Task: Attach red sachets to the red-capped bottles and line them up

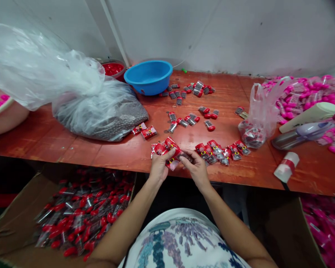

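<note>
My left hand (158, 166) is closed on small red printed packets (171, 144) at the table's front edge, its thumb across them. My right hand (197, 167) pinches the right end of one packet, where something dark and clear shows between the fingers; its exact kind is partly hidden. Just right of my right hand lies a row of filled red packets (211, 152). Two flat red packets (149, 132) rest beyond my left hand. Farther back, small clear containers with red caps and dark contents (190, 120) lie scattered.
A clear plastic bag of dark grains (106, 115) and a blue basin (148, 78) stand at the back left. At right are a small plastic bag (255, 130), a tumbler (290, 137) and pink-capped containers (309, 93). A cardboard box (15, 219) of red-capped containers sits below left.
</note>
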A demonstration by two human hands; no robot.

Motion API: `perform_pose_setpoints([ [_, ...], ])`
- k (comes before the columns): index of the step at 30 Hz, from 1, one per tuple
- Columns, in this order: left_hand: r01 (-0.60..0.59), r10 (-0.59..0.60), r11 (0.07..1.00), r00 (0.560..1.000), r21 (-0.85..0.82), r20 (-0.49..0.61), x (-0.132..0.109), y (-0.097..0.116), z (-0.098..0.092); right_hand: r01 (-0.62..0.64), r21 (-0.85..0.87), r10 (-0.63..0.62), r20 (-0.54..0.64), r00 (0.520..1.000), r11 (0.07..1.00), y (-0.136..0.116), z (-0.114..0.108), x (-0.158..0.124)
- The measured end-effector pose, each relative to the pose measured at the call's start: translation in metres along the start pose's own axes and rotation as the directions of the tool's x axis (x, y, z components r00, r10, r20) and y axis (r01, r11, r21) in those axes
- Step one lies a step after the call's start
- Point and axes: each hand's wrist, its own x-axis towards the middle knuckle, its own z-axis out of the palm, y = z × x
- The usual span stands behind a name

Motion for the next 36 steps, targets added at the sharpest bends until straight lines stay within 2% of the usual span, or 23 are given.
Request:
perform_pose_setpoints([
  [3,-0.010,0.010,1.000,1.000,0.010,0.003,0.000,-0.001,-0.001,0.010,-0.044,-0.010,-0.011,1.000,0.999,0.001,-0.001,-0.001],
  [8,-0.165,0.165,0.986,0.986,-0.019,0.000,-0.002,-0.004,-0.001,-0.029,-0.012,0.029,0.000,1.000,1.000,-0.002,-0.002,-0.001],
  [10,-0.183,0.183,0.983,0.983,-0.020,0.007,-0.003,-0.005,-0.001,0.001,-0.052,0.000,0.021,1.000,0.999,-0.005,-0.004,-0.001],
  [15,-0.152,0.152,0.988,0.986,0.006,0.065,-0.002,-0.005,-0.004,0.159,-0.212,-0.149,0.066,0.987,0.964,-0.009,-0.010,0.000],
  [17,-0.133,0.131,0.991,0.987,0.021,0.095,-0.001,-0.005,-0.005,0.130,-0.193,-0.121,0.059,0.991,0.972,-0.008,-0.010,0.000],
  [21,-0.052,0.047,0.998,0.985,0.024,0.168,-0.001,0.000,-0.006,-0.017,-0.050,0.017,0.001,1.000,0.999,-0.004,-0.007,0.000],
  [26,-0.035,0.041,0.998,0.990,-0.046,0.136,-0.004,0.002,-0.004,0.061,-0.076,-0.065,-0.044,0.997,0.995,0.000,-0.001,-0.004],
  [30,-0.028,0.032,0.999,0.988,-0.024,0.148,-0.003,0.002,-0.006,-0.029,0.043,0.033,-0.088,0.996,0.999,0.001,0.002,-0.004],
  [33,0.009,-0.011,1.000,0.983,0.012,0.185,-0.002,0.003,-0.010,-0.088,0.108,0.095,-0.060,0.994,0.990,0.002,0.001,-0.002],
  [36,0.040,-0.044,0.999,0.976,0.021,0.212,-0.001,0.004,-0.013,-0.012,0.052,0.015,-0.057,0.998,0.999,0.003,0.000,-0.003],
])
